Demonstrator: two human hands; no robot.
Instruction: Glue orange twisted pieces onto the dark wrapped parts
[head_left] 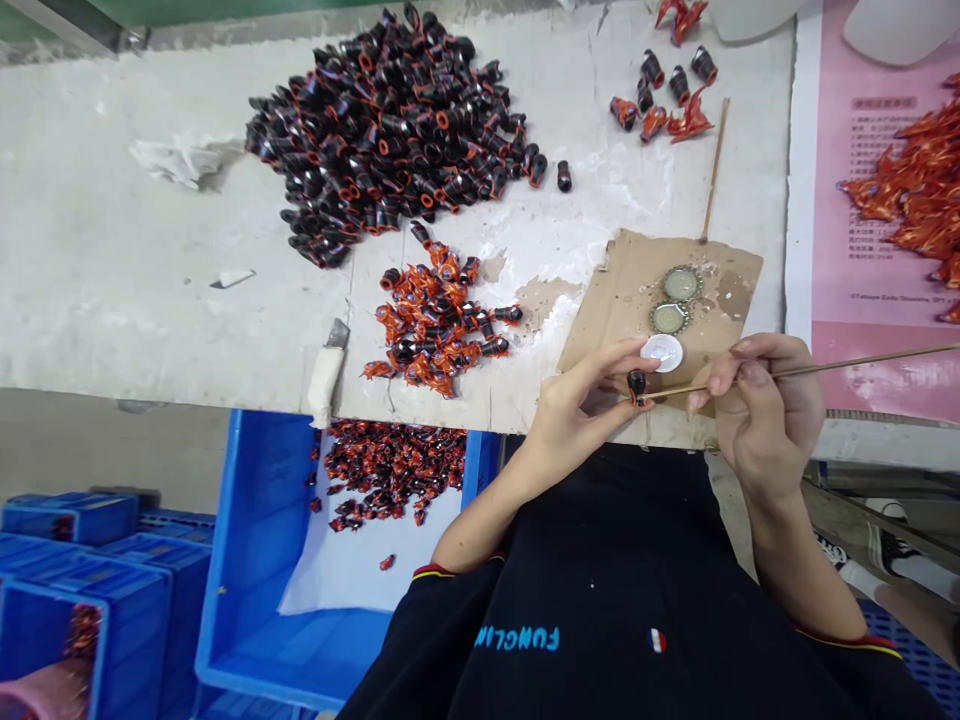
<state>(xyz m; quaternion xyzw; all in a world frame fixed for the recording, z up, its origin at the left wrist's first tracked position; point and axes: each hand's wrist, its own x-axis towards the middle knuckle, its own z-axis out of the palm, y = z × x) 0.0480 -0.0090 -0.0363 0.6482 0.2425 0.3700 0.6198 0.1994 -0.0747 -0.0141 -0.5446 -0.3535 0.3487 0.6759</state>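
My left hand (581, 395) pinches a small black part with an orange edge (637, 384) between thumb and fingers. In my right hand (765, 405) is a thin wooden stick (862, 362), its tip meeting the lower end of the black part. Just beyond my fingers a piece of brown cardboard (622, 290) lies on the table. On it sit two metal bottle caps (682, 284) with something pale inside, and a white round cap (661, 353) by my left fingertips. A second wooden stick (716, 170) rests against the cardboard's far edge.
A large heap of black parts (405, 120) covers the back of the table (90, 230). Nearer lies a pile of orange-and-black pieces (439, 320) beside a wrapped blade (328, 375). Orange pieces (915, 190) lie on pink printed paper at right. A blue crate (247, 560) stands below the table's edge.
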